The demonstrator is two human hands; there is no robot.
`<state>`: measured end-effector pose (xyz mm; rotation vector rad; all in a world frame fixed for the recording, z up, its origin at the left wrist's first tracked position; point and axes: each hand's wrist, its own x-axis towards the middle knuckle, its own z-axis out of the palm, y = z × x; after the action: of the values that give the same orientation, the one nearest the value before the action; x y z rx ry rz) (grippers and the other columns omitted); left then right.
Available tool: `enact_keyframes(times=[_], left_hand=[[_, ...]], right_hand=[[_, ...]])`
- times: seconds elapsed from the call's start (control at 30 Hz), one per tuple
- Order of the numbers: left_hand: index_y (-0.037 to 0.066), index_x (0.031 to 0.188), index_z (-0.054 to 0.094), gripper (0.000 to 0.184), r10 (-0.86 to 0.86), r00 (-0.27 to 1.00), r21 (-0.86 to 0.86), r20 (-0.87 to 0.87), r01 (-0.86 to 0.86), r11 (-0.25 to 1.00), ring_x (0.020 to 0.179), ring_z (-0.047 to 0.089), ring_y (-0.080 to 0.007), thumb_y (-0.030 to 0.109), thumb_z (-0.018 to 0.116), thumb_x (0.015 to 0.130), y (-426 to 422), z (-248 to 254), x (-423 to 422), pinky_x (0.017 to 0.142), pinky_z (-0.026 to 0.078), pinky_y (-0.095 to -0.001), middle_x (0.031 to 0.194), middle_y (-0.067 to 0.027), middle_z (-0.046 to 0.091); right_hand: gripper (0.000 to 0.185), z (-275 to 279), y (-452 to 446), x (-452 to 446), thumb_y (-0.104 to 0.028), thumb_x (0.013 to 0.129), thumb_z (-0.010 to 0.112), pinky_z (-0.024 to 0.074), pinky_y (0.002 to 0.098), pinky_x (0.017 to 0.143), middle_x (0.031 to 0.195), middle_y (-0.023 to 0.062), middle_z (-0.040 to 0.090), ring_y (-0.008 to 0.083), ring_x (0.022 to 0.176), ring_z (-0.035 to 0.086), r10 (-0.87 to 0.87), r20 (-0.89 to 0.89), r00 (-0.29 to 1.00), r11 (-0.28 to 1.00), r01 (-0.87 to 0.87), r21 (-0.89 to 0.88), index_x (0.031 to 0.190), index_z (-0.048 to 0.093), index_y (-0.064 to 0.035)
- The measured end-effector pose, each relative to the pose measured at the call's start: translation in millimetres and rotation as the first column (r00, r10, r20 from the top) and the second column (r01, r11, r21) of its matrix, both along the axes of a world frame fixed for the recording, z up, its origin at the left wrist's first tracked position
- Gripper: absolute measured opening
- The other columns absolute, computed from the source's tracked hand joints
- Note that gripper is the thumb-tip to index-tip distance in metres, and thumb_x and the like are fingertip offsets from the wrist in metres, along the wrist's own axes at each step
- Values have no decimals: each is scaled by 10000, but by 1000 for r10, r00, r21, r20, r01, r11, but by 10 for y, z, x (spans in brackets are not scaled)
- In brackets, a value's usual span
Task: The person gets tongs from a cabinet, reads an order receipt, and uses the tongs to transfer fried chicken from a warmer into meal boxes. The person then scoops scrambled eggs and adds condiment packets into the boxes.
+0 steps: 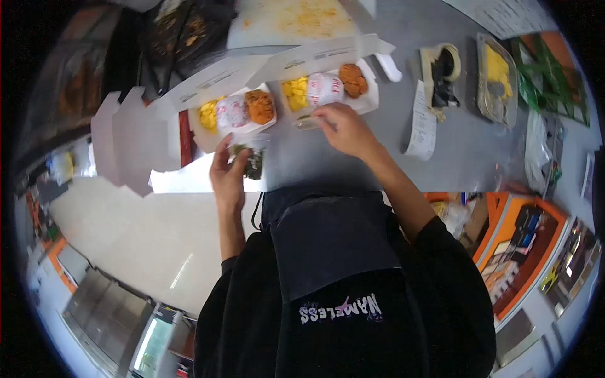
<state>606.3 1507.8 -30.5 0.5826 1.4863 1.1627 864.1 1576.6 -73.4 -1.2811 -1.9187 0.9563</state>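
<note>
My left hand (228,169) grips a small clear bag (255,165) of dark green flakes at the counter's front edge. Just beyond it stands an open white meal box (201,140), holding yellow scrambled-egg-like pieces (208,116), a paper-wrapped item (232,113) and a browned fried piece (259,106). At the front of a second open box (370,101), my right hand (343,129) has its fingers pinched together. A small clear packet or cup (307,123) lies by those fingertips; whether they hold it is hard to see. This box has similar food, including a wrapped item (325,89).
An unfolded carton (135,142) lies at the left. Behind the boxes are a stained cutting board (296,19) and a dark pan (183,38). To the right sit a printed receipt (421,129), a tape roll (452,60) and a clear tub (498,82) with yellow food.
</note>
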Motion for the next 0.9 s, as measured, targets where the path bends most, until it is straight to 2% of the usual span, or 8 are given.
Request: enact_keyframes(times=[0.13,0.33,0.43,0.47,0.63,0.7,0.87,0.9], left_hand=[[-19,1181,589,328,-66,946,59,-319,89,994,965,599,-144,62,649,869,153,38,-371,850,477,-269,1054,-113,652],[1,994,599,117,-142,705,73,-695,265,961,955,621,-170,35,602,883,328,289,-835,811,500,-289,1042,-102,665],[19,954,579,91,-457,551,-152,-698,510,847,934,629,-161,-16,567,871,281,-207,-1304,777,517,-299,1051,-80,670],[27,928,561,103,-516,355,-280,-779,539,794,899,636,-155,-47,546,857,308,-82,-1099,735,526,-296,1080,-79,667],[35,907,513,21,-313,788,63,-531,405,912,821,622,-131,15,517,910,321,-241,-834,655,527,-258,1115,-97,655],[33,897,498,52,-397,692,-132,-603,405,905,850,621,-150,-13,520,900,353,-217,-737,693,528,-272,1081,-115,660],[6,957,538,143,-361,579,-11,-731,519,855,1079,584,-222,-86,501,854,246,-381,-942,965,417,-341,1042,-120,661],[-1,1034,559,224,-431,446,-103,-784,593,799,1083,585,-223,-97,500,841,252,-336,-976,968,419,-338,1058,-129,653]], right_hand=[[198,12,-122,44,-79,769,631,410,428,925,931,116,631,310,963,581,39,235,971,996,-57,70,964,604,-54],[393,130,-253,-22,-117,743,640,374,466,979,1038,159,590,334,1049,535,-54,220,974,992,26,125,1118,545,-46],[441,182,-295,22,-118,755,648,373,459,984,1094,174,570,339,1065,524,-116,137,984,985,96,141,1171,520,-46],[453,180,-286,31,-116,759,650,373,457,985,1107,178,565,342,1067,521,-127,103,987,983,112,143,1186,513,-45],[448,171,-327,76,-65,789,641,397,426,963,1145,163,575,334,1093,524,-148,82,986,985,139,106,1220,523,-52],[434,174,-335,47,-56,794,636,403,424,950,1135,161,581,330,1083,531,-151,75,986,984,143,102,1214,528,-49],[398,167,-366,85,-39,791,632,424,426,914,1085,160,596,330,1032,552,-201,33,979,967,193,169,1180,552,-48],[392,173,-416,111,-36,788,632,428,425,907,1072,160,597,332,1022,554,-201,34,979,971,195,136,1173,557,-47]])
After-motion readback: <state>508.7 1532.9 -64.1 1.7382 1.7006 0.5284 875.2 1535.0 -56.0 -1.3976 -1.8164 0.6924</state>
